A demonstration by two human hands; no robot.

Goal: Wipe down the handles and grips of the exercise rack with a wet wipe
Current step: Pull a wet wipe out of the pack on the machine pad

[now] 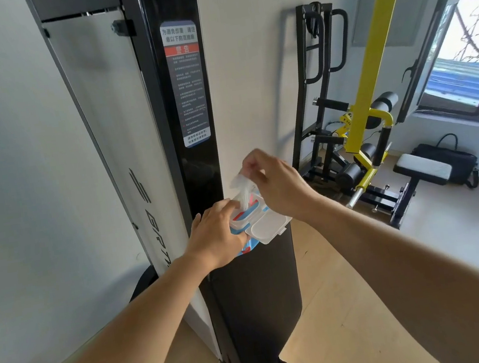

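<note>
From the head camera we see our left hand [216, 233] holding the wipes pack [248, 221], lid open, on the black pad [257, 301]. Our right hand [275, 182] pinches a wet wipe [240, 188] above the pack's opening.

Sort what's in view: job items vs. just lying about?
Job:
white wet wipe, pinched by right hand
blue-and-white wipe pack with open clear lid, held by left hand
black exercise rack with curved handles

Lying about:
black duffel bag
white padded bench
yellow machine frame
</note>
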